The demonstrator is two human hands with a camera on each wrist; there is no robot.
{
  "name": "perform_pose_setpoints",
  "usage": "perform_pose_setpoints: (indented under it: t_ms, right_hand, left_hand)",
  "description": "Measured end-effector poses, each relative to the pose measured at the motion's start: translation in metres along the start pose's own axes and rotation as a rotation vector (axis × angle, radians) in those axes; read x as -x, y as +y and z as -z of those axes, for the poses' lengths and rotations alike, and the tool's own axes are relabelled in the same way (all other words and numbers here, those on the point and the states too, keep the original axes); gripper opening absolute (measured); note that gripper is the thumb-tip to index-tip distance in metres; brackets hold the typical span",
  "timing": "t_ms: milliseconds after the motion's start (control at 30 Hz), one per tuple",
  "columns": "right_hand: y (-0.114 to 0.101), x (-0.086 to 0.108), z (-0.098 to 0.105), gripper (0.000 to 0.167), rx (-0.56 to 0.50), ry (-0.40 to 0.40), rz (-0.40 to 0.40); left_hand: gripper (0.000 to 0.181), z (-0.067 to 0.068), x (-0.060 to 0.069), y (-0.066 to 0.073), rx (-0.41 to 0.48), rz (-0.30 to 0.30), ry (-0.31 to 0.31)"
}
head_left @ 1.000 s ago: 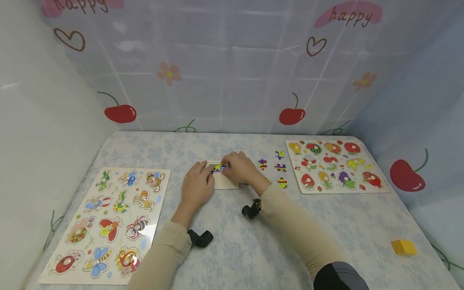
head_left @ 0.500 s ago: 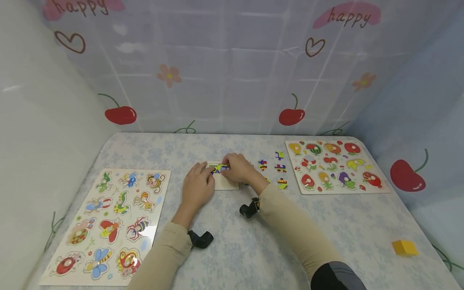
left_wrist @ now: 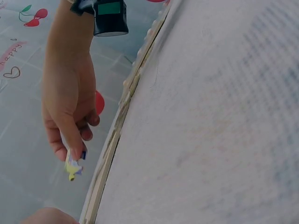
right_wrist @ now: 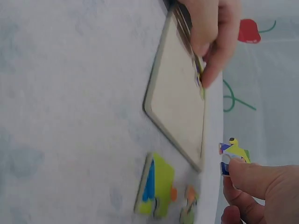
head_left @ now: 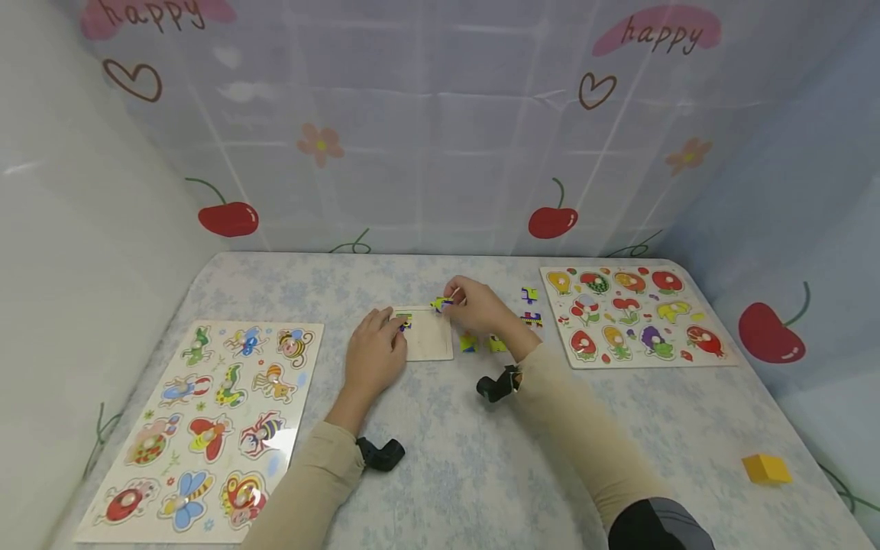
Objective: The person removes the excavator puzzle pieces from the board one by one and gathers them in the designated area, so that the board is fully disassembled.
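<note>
A small wooden puzzle tray (head_left: 429, 344) lies at the middle of the table, most of its bare base showing. My left hand (head_left: 374, 347) rests at its left edge, fingertips touching a puzzle piece (head_left: 406, 321) in the upper left corner. Above the upper right corner, my right hand (head_left: 481, 312) pinches another jigsaw piece (head_left: 441, 305) between thumb and fingers. The right wrist view shows this held piece (right_wrist: 236, 153) raised off the table, yellow-green with blue and white. From the left wrist camera, the right hand (left_wrist: 70, 102) appears with its piece (left_wrist: 73, 168).
Loose pieces lie right of the tray, including a yellow-green one (head_left: 469, 342) and a dark patterned one (head_left: 532, 318). An insect puzzle board (head_left: 154, 489) is at left, a fruit board (head_left: 605, 359) at back right. A yellow block (head_left: 766, 469) sits near the right edge.
My right hand has lifted its piece from beside the left-hand piece and moved it rightward to the tray's upper right corner. My left hand has stayed in place.
</note>
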State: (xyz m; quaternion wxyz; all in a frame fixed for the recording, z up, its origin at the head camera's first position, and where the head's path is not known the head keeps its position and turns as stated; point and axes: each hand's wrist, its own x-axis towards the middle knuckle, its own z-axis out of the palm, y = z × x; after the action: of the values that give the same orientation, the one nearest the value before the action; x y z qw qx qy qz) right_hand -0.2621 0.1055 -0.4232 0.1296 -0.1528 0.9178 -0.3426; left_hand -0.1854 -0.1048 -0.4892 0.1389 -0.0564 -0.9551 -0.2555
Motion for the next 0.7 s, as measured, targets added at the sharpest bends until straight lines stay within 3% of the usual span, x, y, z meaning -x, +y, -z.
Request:
perform_pose_setpoints:
  t_ms: [300,467,700]
  right_hand:
    - [0.045,-0.005,0.041,0.021,0.002,0.124,-0.150]
    - [0.061,-0.007,0.049,0.020,0.019,0.163,-0.202]
    - [0.067,-0.006,0.053,0.020,0.088,0.186,-0.238]
  left_hand:
    - [0.039,0.001,0.001,0.000,0.015,0.003,-0.012]
    - [0.040,0.000,0.000,-0.001,0.015,0.004,-0.022]
    - [0.040,0.000,0.001,0.000,0.015,0.014,-0.032]
